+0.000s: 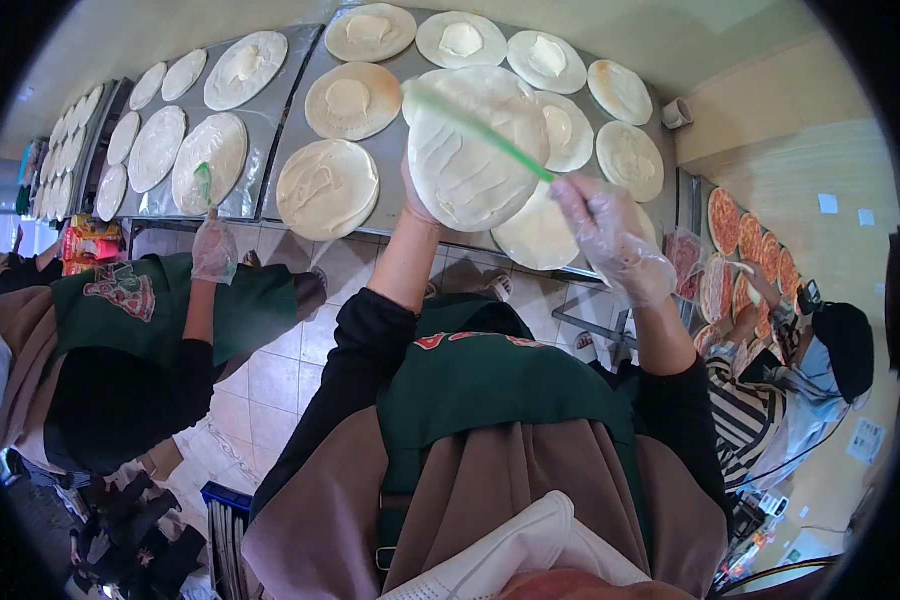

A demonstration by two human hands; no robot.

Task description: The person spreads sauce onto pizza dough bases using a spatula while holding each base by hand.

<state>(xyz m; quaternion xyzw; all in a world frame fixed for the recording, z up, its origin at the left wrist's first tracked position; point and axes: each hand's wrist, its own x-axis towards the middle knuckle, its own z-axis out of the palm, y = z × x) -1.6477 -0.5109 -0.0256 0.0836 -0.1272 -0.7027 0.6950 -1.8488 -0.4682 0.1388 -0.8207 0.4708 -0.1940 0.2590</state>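
My left hand (pixel 418 192) holds up a round pizza base (pixel 475 190) spread with white cream; most of its fingers are hidden under the base. In a clear plastic glove, my right hand (pixel 615 240) grips the green handle of a spatula (pixel 515 155). The spatula's far end, blurred by motion, reaches over the upper left of the base. Below the lifted base, another pale base (pixel 535 232) lies at the table's near edge. A cream-topped base (pixel 328 190) rests on the metal table to the left.
Several more bases cover the metal table (pixel 292 130). On the left, a co-worker's gloved hand (pixel 215 250) works a green spatula over a base (pixel 210 150). At right, another person handles pizzas with red topping (pixel 750 238). A white cup (pixel 677 113) stands at the table's right end.
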